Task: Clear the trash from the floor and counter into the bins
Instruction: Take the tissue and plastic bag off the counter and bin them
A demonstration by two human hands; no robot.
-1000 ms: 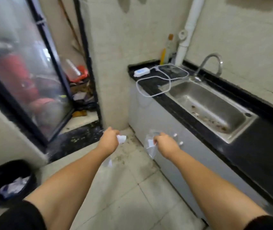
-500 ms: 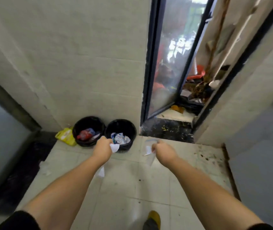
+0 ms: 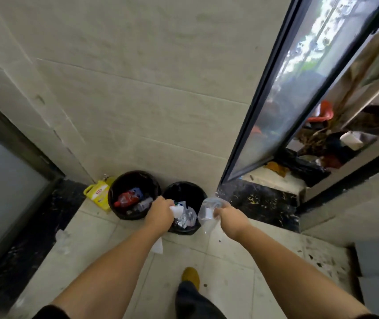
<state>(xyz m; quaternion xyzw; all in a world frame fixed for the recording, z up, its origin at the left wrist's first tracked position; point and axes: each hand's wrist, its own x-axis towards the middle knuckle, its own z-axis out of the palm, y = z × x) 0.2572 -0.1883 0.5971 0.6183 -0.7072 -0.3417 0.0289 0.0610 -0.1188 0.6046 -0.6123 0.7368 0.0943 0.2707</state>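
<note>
- Pretty sure I'm in a lived-in home, some utility corner
- Tiled wall (image 3: 138, 88) and grubby tiled floor (image 3: 230, 261)
- Two black bins (image 3: 124, 180) stuffed with household trash
- Yellow jug (image 3: 97, 193) beside them
- Glass sliding door (image 3: 287, 100) onto a cluttered balcony

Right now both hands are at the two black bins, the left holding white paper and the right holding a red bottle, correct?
Not quite. In the head view the right hand holds a clear plastic bag, not a red bottle. The left hand does hold white paper, at the two black bins.
</note>
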